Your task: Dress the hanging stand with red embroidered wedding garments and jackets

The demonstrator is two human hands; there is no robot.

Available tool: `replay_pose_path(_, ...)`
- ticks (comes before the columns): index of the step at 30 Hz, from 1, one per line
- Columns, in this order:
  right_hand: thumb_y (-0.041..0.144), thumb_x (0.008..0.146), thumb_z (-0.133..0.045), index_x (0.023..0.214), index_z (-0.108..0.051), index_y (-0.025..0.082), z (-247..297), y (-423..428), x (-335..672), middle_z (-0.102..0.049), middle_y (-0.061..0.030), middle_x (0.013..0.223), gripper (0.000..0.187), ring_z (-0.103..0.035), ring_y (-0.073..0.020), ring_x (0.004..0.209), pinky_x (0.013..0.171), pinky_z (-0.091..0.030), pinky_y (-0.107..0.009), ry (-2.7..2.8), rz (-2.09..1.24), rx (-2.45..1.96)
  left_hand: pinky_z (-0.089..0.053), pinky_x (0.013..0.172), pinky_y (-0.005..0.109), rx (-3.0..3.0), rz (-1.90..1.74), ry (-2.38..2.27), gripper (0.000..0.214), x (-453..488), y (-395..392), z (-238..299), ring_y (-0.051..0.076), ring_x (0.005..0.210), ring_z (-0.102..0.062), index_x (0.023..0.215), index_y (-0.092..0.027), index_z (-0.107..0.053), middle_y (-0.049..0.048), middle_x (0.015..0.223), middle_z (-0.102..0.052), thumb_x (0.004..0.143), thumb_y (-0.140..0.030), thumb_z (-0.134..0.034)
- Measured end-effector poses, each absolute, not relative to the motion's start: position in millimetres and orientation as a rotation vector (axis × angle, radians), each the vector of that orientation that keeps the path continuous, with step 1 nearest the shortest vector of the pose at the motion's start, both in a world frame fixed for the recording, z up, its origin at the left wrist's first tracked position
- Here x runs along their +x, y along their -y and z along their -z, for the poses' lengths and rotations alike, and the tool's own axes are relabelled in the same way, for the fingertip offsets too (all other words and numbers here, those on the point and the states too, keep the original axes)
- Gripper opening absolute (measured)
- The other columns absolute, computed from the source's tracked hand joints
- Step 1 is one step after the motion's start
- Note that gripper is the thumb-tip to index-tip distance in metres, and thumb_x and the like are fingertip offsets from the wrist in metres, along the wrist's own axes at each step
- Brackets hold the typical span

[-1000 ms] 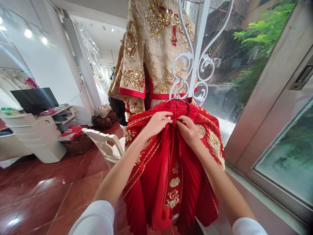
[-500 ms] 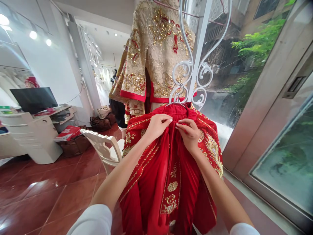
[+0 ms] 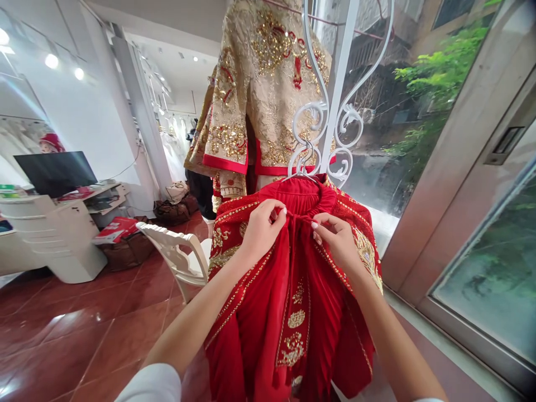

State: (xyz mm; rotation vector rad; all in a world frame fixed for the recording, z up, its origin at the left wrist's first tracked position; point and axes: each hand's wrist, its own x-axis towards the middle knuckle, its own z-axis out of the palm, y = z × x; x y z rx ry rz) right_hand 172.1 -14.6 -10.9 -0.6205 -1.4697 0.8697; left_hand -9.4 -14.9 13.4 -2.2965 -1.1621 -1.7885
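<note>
- Here, a red garment [image 3: 266,340] with gold embroidery hangs directly in front of the person, at the middle of the view, its neck opening facing up towards them.
- Done, as things lie now: the garment is on a wire hanger [image 3: 307,149], whose hook rises in front of the curls of a white metal stand [image 3: 335,95]; what exactly the hook catches on is hard to tell.
- Both hands are at the neckline. The left hand [image 3: 262,229] has thumb and fingertips pinched together on one part of a thin red tie [image 3: 300,216].
- The right hand [image 3: 335,237], a little apart from it, is pinched narrow on the other part, so the tie spans the gap between them.
- In hand, it seems: working the tie at the neck. It looks partway along, for no finished bow can be made out, and any knot is too small to tell.
- Left, by the look of it: securing that tie. Below the hands, the gold-edged front sides hang apart, with a narrow embroidered strip [image 3: 296,318] down the middle.
- Behind the garment hangs a beige and gold jacket [image 3: 272,95], which neither hand touches.
</note>
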Motion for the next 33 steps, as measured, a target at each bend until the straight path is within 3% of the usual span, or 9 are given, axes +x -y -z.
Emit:
replay_pose_path(7, 0.023, 0.056, -0.074, 0.07, -0.058, 0.018, 21, 4, 155, -0.042, 0.0083, 0.047, 0.022, -0.036, -0.0039, 0.038, 0.032, -0.027, -0.014, 0.88, -1.163, -0.506, -0.039, 0.042, 0.017, -2.581, 2.333, 1.158, 0.021, -1, 1, -7, 0.007, 0.046, -0.046, 0.084, -0.017, -0.052, -0.0039, 0.06, -0.049, 0.085, -0.039, -0.051)
replay_pose_path(10, 0.018, 0.055, -0.072, 0.068, -0.056, 0.017, 19, 0, 156, -0.037, 0.0101, 0.045, 0.021, -0.032, -0.0014, 0.036, 0.031, -0.027, -0.01, 0.79, -1.259, -0.451, -0.035, 0.04, 0.016, -2.575, 2.426, 1.065, 0.016, -2, -4, -5, 0.004, 0.044, -0.042, 0.088, -0.017, -0.054, -0.0033, 0.067, -0.05, 0.085, -0.032, -0.052)
replay_pose_path(13, 0.015, 0.058, -0.067, 0.066, -0.053, 0.016, 19, -2, 160, -0.041, 0.0097, 0.05, 0.016, -0.025, 0.0013, 0.035, 0.03, -0.024, -0.007, 0.778, -1.426, -0.343, -0.03, 0.037, 0.015, -2.625, 2.525, 1.037, 0.011, -3, -6, -5, 0.002, 0.041, -0.037, 0.091, -0.017, -0.054, -0.0039, 0.066, -0.048, 0.086, -0.026, -0.049)
replay_pose_path(18, 0.018, 0.058, -0.061, 0.059, -0.045, 0.016, 22, -6, 164, -0.042, 0.0091, 0.052, 0.017, -0.015, 0.0009, 0.034, 0.029, -0.021, -0.011, 0.847, -1.648, -0.173, -0.027, 0.036, 0.014, -2.615, 2.758, 1.116, 0.003, -4, -5, -10, 0.001, 0.037, -0.033, 0.085, -0.016, -0.051, -0.0053, 0.063, -0.048, 0.084, -0.019, -0.05)
replay_pose_path(22, 0.029, 0.063, -0.068, 0.055, -0.042, 0.017, 15, -1, 165, -0.034, 0.0078, 0.047, 0.03, -0.019, -0.0015, 0.036, 0.032, -0.016, -0.015, 1.137, -1.424, -0.445, -0.025, 0.036, 0.014, -2.562, 2.864, 1.114, 0.003, -4, -6, -10, 0.0, 0.036, -0.031, 0.083, -0.015, -0.052, -0.0055, 0.061, -0.049, 0.082, -0.015, -0.05)
replay_pose_path(26, 0.024, 0.062, -0.075, 0.054, -0.045, 0.015, 7, 6, 167, -0.037, 0.0061, 0.047, 0.033, -0.028, -0.0025, 0.042, 0.038, -0.019, -0.015, 1.453, -1.029, -0.718, -0.025, 0.036, 0.014, -2.543, 2.902, 1.122, 0.004, -5, -5, -10, 0.0, 0.036, -0.031, 0.083, -0.014, -0.054, -0.0051, 0.06, -0.049, 0.081, -0.015, -0.052)
replay_pose_path(33, 0.036, 0.065, -0.071, 0.055, -0.039, 0.017, 31, 2, 169, -0.023, 0.0092, 0.049, 0.038, -0.015, -0.0023, 0.04, 0.034, -0.017, -0.014, 1.099, -1.301, -0.408, -0.025, 0.035, 0.014, -2.504, 2.925, 1.087, 0.008, -4, -7, -9, 0.0, 0.036, -0.032, 0.083, -0.014, -0.055, -0.0045, 0.06, -0.052, 0.078, -0.019, -0.056)
